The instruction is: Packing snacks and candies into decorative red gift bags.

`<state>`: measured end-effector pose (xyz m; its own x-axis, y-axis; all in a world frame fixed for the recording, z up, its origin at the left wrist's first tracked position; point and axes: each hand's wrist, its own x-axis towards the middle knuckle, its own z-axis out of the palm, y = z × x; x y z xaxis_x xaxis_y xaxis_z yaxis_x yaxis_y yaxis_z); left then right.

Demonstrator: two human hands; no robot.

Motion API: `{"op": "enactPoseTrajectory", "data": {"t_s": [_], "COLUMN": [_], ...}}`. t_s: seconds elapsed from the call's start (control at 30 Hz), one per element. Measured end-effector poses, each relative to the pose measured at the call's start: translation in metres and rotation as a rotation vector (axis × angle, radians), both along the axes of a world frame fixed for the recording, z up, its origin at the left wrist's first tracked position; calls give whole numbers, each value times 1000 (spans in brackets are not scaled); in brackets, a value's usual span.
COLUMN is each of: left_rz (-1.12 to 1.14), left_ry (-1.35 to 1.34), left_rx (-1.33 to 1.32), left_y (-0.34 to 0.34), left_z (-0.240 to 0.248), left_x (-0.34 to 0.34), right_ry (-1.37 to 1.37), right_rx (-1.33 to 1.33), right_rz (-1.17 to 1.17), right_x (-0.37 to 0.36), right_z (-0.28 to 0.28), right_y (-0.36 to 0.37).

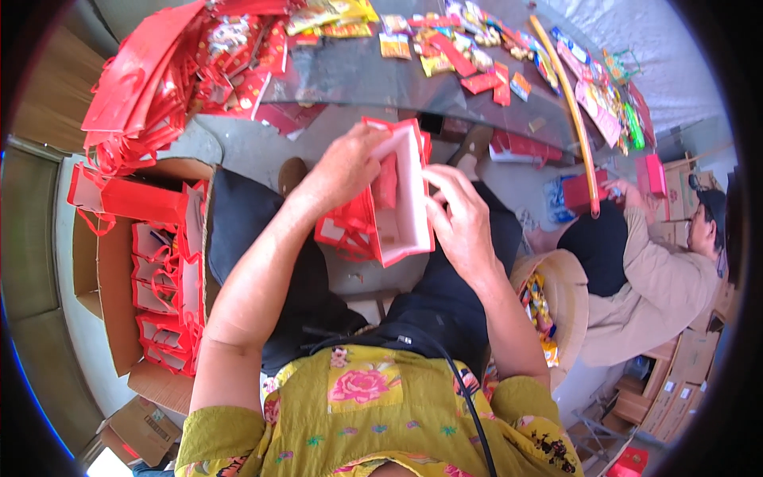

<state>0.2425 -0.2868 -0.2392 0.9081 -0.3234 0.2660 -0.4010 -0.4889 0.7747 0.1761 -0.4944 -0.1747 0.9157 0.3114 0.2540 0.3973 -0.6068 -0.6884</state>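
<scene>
Between my knees I hold a red paper gift bag [408, 179] tilted, its mouth facing me and its pale inside showing. A small red packet [386, 183] lies inside it. My left hand [346, 171] is closed on the bag's far left rim, the fingertips partly hidden. On the opposite side, my right hand [461, 219] grips the right rim with bent fingers. Red ribbon handles [350, 232] hang at the bag's left side, below my left hand.
A dark table [350, 75] ahead bears stacked flat red bags [143, 71], snack packets [469, 52] and a long yellow stick [568, 95]. At left stands a cardboard box [115, 278] of red bags; at right, a round tub [574, 306] of packets, beside a seated co-worker [656, 278].
</scene>
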Motion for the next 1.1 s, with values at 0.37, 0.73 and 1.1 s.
{"op": "enactPoseTrajectory", "data": {"t_s": [0.37, 0.73, 1.1], "left_rz": [-24, -54, -40], "left_ry": [128, 131, 178], "left_rx": [-32, 53, 71], "left_y": [-3, -7, -12], "left_z": [13, 11, 13], "left_x": [-6, -6, -4], "right_ry": [-155, -403, -260], "right_rx": [-59, -295, -553], "right_rz": [167, 283, 205], "right_x": [58, 197, 301], "right_z": [16, 2, -7], "right_y": [25, 76, 131]}}
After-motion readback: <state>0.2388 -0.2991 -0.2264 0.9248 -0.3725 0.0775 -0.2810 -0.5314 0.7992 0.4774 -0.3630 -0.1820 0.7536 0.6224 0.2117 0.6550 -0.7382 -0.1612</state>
